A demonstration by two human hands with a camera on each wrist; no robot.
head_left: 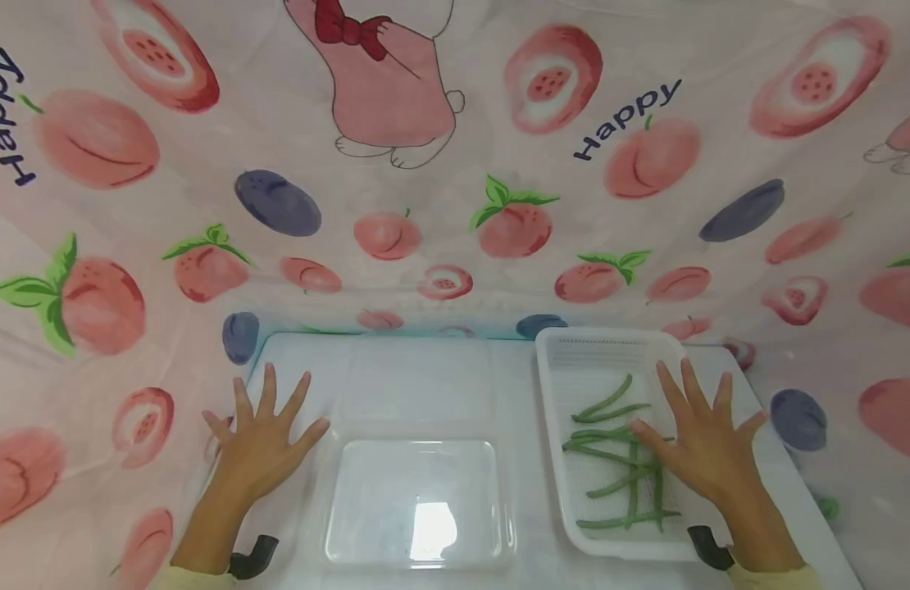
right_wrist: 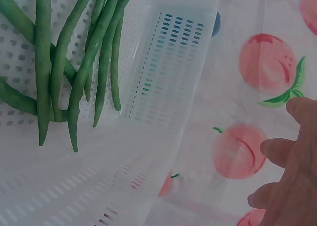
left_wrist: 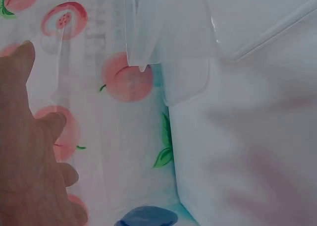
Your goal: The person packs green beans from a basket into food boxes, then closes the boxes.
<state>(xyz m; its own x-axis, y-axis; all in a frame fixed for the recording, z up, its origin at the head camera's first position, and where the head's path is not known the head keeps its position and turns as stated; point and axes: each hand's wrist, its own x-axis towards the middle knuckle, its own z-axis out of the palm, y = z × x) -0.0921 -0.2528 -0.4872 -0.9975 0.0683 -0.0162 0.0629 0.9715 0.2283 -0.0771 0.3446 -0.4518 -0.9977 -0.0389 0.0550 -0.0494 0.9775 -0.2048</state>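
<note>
Several green beans (head_left: 625, 475) lie loosely crossed in a white perforated plastic basket (head_left: 561, 508) at the right of the table. My right hand (head_left: 702, 442) is spread with straight fingers over the basket's right side, holding nothing; in the right wrist view its fingers (right_wrist: 280, 151) show at the right edge. To the left, my left hand (head_left: 259, 447) is likewise spread, palm down, near the table's left edge, and holds nothing. Between the hands sits a clear plastic container (head_left: 418, 500) with its transparent lid (head_left: 418, 381) folded back behind it.
The white table (head_left: 525, 459) ends at the back against a hanging cloth (head_left: 425, 188) printed with peaches. That cloth also drapes along both sides. A dark curved piece (head_left: 256, 557) shows at the left wrist, and another dark piece (head_left: 709, 547) at the right wrist.
</note>
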